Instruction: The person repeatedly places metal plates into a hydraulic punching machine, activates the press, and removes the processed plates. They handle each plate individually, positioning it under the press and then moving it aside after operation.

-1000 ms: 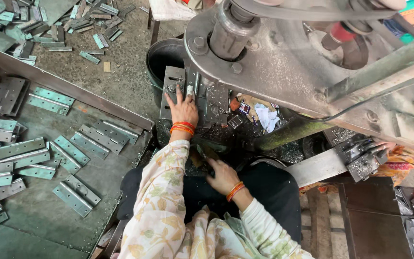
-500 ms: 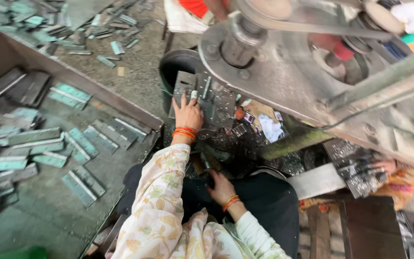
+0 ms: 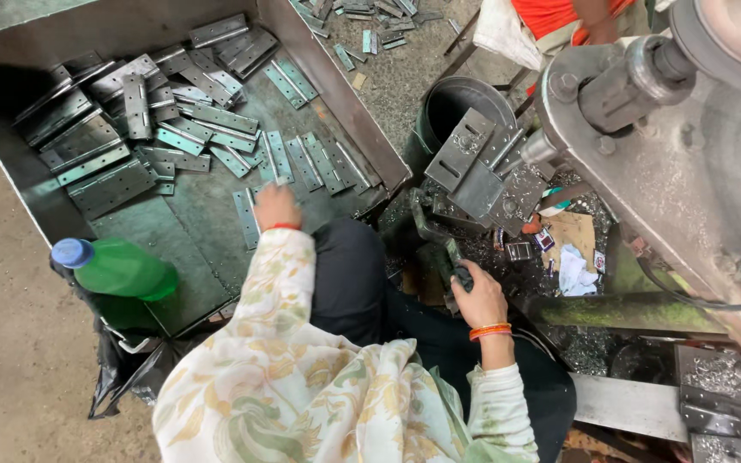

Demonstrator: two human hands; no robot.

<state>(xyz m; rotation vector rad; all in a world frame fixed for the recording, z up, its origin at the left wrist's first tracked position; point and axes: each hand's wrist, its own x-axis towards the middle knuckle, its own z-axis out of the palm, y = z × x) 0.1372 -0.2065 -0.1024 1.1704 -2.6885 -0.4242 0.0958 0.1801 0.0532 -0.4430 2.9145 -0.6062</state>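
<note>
two hands: both in view, well apart, one per side of the lap
left hand [image 3: 276, 207]: reaches into metal tray [image 3: 336, 94], fingers curled down onto flat hinge plate [image 3: 247, 219] on tray floor; whether it's actually pinched, can't tell, hand is blurred
right hand [image 3: 477, 298]: closed round a dark handle [image 3: 454, 257] at lap level, just below the machine; orange bangles at wrist
hinge plates [image 3: 173, 120]: dozens, grey w/ greenish sheen, heaped at tray's far side, thinner spread nr the left hand
more plates [image 3: 379, 26]: scattered on floor beyond tray wall
press machine [image 3: 671, 163]: big grey casting on right, bolt + shaft on top, folded metal fixture [image 3: 473, 167] at its front
bucket [image 3: 460, 103]: dark, round, behind fixture, betw tray and machine
green bottle [image 3: 117, 267]: blue cap, lying tilted at tray's near corner, over black bag [image 3: 122, 369]
swarf [image 3: 718, 373]: metal chips on steel blocks, lower right
bits [image 3: 572, 257]: card scrap, white rag, small wrappers on machine bed
clothing: floral cream sleeve, dark trousers
</note>
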